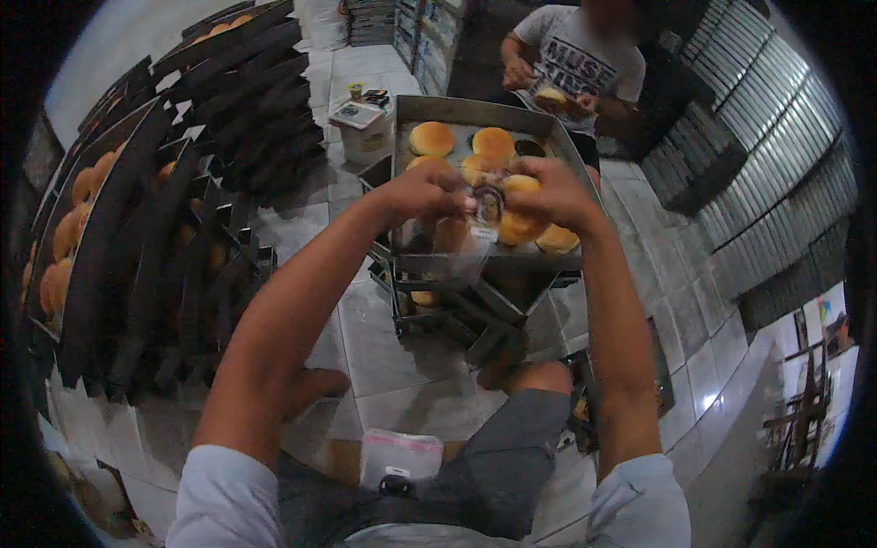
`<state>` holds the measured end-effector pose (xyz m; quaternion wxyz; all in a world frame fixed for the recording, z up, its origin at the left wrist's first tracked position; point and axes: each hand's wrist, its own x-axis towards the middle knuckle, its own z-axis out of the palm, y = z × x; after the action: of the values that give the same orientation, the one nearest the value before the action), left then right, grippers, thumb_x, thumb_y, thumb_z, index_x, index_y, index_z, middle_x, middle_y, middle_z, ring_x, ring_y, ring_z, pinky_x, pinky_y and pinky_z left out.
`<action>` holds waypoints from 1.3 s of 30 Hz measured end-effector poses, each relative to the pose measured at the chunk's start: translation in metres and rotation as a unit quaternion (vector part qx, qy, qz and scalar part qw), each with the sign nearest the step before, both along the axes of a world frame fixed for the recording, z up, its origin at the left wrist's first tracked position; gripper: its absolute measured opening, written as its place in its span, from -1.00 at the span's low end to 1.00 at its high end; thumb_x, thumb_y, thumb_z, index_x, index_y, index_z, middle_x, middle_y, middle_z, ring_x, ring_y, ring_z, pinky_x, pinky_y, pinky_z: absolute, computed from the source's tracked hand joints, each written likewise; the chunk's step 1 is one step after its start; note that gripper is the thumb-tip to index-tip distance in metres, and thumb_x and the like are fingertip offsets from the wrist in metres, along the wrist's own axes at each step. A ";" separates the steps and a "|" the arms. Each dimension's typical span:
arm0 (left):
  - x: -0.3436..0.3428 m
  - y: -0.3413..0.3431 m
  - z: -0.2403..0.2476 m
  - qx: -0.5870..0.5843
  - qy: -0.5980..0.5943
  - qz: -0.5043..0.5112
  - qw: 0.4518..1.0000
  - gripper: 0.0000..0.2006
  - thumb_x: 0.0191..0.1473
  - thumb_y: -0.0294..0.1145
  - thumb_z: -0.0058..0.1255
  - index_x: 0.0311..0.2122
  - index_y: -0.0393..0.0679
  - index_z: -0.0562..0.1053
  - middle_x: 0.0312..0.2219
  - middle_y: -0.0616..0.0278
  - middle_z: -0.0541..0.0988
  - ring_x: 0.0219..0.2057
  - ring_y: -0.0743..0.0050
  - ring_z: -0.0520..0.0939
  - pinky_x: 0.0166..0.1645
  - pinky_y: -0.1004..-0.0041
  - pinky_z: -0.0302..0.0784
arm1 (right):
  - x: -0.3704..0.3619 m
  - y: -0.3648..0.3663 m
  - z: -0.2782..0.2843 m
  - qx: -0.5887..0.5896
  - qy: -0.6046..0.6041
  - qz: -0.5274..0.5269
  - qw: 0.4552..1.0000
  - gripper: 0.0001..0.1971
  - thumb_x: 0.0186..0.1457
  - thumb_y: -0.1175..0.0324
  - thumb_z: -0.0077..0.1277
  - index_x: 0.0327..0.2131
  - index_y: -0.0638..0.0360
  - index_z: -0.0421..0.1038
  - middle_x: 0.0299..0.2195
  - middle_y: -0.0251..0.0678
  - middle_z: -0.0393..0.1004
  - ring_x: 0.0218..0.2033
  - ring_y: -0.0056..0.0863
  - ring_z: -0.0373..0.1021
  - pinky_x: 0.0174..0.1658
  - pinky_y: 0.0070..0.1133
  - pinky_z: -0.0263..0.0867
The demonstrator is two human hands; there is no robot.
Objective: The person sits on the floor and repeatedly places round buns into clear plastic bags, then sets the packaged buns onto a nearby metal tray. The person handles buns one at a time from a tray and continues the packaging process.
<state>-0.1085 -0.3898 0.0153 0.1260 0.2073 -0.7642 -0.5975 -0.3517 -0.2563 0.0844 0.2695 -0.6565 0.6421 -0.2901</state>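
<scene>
Both of my hands are raised over a metal tray (493, 263) of golden round buns (431, 139). Between them is a clear plastic bag (468, 260) with a printed label, pinched near its top. My left hand (422, 194) is closed on the bag's left side, fingertips pressed together. My right hand (559, 194) grips the right side, its fingers curled and slightly blurred. Something brownish shows through the bag; whether it is a bun inside or one behind, I cannot tell. My hands cover some of the buns in the tray.
More trays (429, 315) are stacked crookedly underneath. Tall stacks of dark trays (228, 100) with buns stand at left. A pack of clear bags (397, 457) lies between my legs. Across the tray, another person (585, 64) holds a bun. A white bucket (365, 137) stands beyond the tray's left corner.
</scene>
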 end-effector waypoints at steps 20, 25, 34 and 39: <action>0.188 0.350 -0.121 0.367 0.200 0.450 0.789 -0.84 0.29 -0.30 0.16 -0.21 -0.13 0.46 -0.37 0.34 0.53 -0.36 0.51 0.57 -0.22 0.34 0.60 | 0.183 0.413 -0.203 0.270 -0.821 -0.022 0.503 -0.30 0.23 0.29 0.22 0.36 0.24 0.15 0.22 -0.07 0.42 0.22 -0.13 0.44 0.10 0.02 0.54; 0.198 0.353 -0.096 0.304 0.241 0.486 0.783 -0.86 0.28 -0.31 0.16 -0.24 -0.14 0.52 -0.41 0.36 0.53 -0.46 0.59 0.52 -0.26 0.38 0.56 | 0.195 0.403 -0.208 0.329 -0.708 0.008 0.625 -0.30 0.21 0.33 0.23 0.35 0.22 0.15 0.17 -0.14 0.44 0.15 -0.20 0.49 0.07 -0.09 0.58; 0.215 0.352 -0.106 0.251 0.215 0.526 0.784 -0.64 0.29 0.00 0.18 -0.45 0.07 0.37 -0.64 0.52 0.31 -0.70 0.68 0.31 -0.67 0.50 0.18 | 0.220 0.406 -0.193 0.304 -0.663 -0.048 0.683 -0.37 0.24 0.25 0.22 0.30 0.22 0.23 0.09 -0.21 0.49 0.09 -0.29 0.50 -0.01 -0.22 0.63; 0.244 0.341 -0.144 0.430 0.239 0.501 0.712 -0.60 0.31 0.10 0.13 -0.42 0.09 0.34 -0.68 0.56 0.29 -0.74 0.72 0.27 -0.70 0.56 0.07 | 0.230 0.406 -0.194 0.312 -0.624 -0.052 0.714 -0.39 0.26 0.24 0.20 0.28 0.25 0.25 0.07 -0.19 0.50 0.04 -0.31 0.55 -0.03 -0.24 0.64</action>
<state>0.1357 -0.0483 -0.1282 0.4821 0.4419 -0.1537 -0.7407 -0.1212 0.1494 -0.1096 0.7830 -0.1702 0.4151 -0.4308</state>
